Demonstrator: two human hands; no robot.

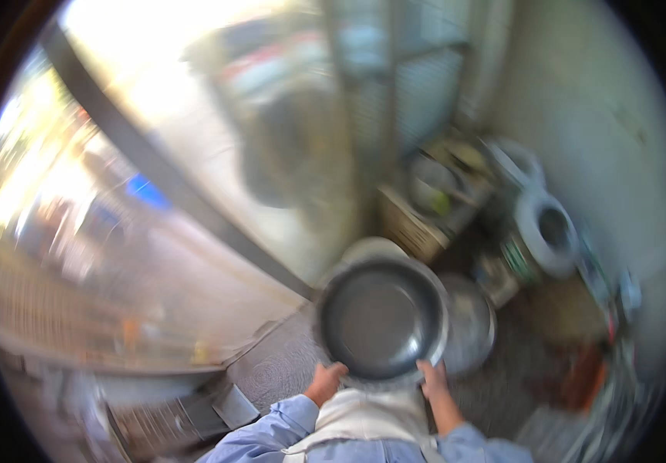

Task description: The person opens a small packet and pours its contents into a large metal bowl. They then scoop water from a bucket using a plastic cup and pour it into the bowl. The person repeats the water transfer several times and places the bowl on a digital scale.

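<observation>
A round, wide metal basin (380,320) with a dark grey inside is held out before my apron, its hollow facing up. My left hand (325,383) grips its near left rim, the thumb lying over the edge. At the near right rim my right hand (435,378) holds it in the same way. Fingers under the rim are hidden. The inside of the basin shows only a bright glint and no contents. Close behind its right side is another round, shiny metal vessel (472,324), blurred by motion.
A crate (418,220) with mixed things stands beyond the basin. To its right are a white round roll-like object (547,231) and a pale wall (603,116). A dark frame post (171,185) slants across the left. An orange-red object (586,378) lies at lower right.
</observation>
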